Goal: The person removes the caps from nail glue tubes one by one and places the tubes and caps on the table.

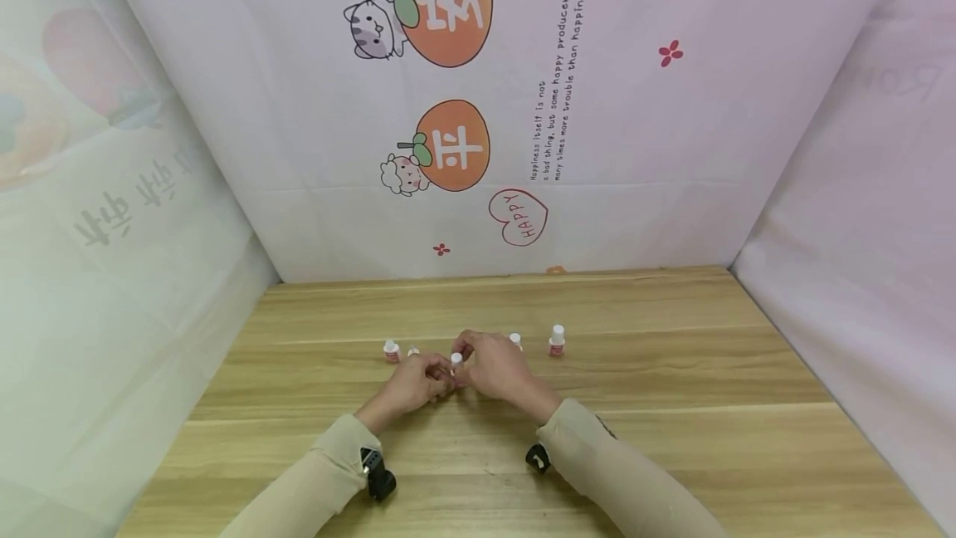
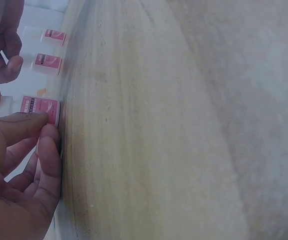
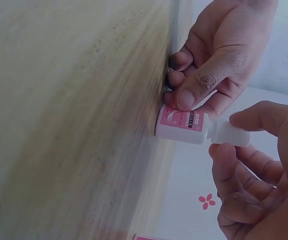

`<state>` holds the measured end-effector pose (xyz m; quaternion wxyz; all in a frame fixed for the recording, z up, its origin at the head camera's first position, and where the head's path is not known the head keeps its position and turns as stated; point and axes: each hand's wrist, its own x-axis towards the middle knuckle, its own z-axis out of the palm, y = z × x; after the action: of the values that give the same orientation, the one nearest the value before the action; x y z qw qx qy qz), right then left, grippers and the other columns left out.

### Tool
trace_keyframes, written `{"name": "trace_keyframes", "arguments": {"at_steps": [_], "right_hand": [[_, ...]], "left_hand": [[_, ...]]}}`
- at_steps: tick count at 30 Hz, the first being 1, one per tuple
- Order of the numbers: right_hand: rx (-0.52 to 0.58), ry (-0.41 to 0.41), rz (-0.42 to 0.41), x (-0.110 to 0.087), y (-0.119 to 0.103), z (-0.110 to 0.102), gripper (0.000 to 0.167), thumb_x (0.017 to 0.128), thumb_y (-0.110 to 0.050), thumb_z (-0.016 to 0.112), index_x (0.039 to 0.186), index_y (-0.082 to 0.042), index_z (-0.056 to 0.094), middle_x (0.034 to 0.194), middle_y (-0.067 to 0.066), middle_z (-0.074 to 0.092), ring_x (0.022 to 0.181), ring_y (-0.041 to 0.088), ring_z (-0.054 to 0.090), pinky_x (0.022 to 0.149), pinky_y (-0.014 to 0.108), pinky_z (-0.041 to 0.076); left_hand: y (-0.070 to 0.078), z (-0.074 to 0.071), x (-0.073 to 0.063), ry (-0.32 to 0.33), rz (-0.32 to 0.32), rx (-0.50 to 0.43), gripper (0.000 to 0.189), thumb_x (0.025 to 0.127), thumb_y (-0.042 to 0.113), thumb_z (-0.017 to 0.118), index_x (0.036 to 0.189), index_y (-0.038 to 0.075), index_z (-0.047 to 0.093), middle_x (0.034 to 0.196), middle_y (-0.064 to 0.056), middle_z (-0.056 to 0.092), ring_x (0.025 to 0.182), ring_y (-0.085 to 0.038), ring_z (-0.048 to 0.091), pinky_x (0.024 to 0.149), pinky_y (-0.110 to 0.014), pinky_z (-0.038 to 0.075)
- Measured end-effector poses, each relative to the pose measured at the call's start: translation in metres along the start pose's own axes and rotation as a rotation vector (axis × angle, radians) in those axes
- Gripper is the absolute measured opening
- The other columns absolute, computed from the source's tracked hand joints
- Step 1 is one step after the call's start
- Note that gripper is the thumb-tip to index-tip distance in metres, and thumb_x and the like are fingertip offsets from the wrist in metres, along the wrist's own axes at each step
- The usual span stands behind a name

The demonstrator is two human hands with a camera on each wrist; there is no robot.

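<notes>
A small white bottle (image 3: 180, 125) with a pink label stands upright on the wooden table, between both hands. Low on its body, the thumb and fingers of my left hand (image 1: 417, 380) pinch it from the side. My right hand (image 1: 493, 364) has its thumb and forefinger around the white cap (image 3: 229, 133) on top. A short narrow neck shows between cap and body in the right wrist view. From the left wrist, the pink label (image 2: 40, 109) is partly covered by the left thumb.
Similar bottles stand in a rough row: one at the left (image 1: 392, 351), a half-hidden one (image 1: 414, 351) behind the left hand, another (image 1: 515, 340) behind the right hand, and one farther right (image 1: 557, 342). Printed white cloth walls (image 1: 635, 189) border the wooden table (image 1: 463, 471).
</notes>
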<state>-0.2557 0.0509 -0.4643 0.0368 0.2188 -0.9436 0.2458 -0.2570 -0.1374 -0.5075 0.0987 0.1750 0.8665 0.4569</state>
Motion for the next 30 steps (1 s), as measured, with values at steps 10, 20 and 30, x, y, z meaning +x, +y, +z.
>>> {"name": "trace_keyframes", "arguments": {"at_steps": [10,20,30], "right_hand": [[0.006,0.007,-0.001,-0.0003,-0.0013,-0.0013,0.015,0.085,-0.029,0.075,0.097,-0.024,0.067,0.091,-0.008,0.073,0.08,0.012,0.064,0.069,0.028,0.049],[0.027,0.004,0.016,-0.0004,-0.0011,-0.0006,0.016,0.085,-0.031,0.077,0.096,-0.025,0.067,0.089,-0.009,0.072,0.081,0.012,0.064,0.071,0.029,0.049],[0.016,0.005,0.003,0.0004,-0.0008,-0.0008,0.017,0.085,-0.031,0.077,0.096,-0.025,0.067,0.089,-0.008,0.072,0.078,0.011,0.063,0.069,0.028,0.049]], "left_hand": [[0.0001,-0.0007,0.0003,0.004,0.005,-0.01,0.022,0.085,-0.007,0.064,0.106,-0.002,0.069,0.084,-0.013,0.072,0.067,-0.009,0.059,0.054,-0.02,0.05],[0.0007,-0.0012,-0.0002,-0.013,0.006,-0.006,0.022,0.085,-0.007,0.063,0.106,-0.002,0.07,0.089,-0.015,0.074,0.07,-0.01,0.06,0.055,-0.021,0.05],[0.0009,-0.0016,0.0002,0.003,0.002,0.005,0.024,0.084,-0.008,0.062,0.105,0.0,0.07,0.085,-0.012,0.072,0.068,-0.01,0.059,0.054,-0.021,0.05]]}}
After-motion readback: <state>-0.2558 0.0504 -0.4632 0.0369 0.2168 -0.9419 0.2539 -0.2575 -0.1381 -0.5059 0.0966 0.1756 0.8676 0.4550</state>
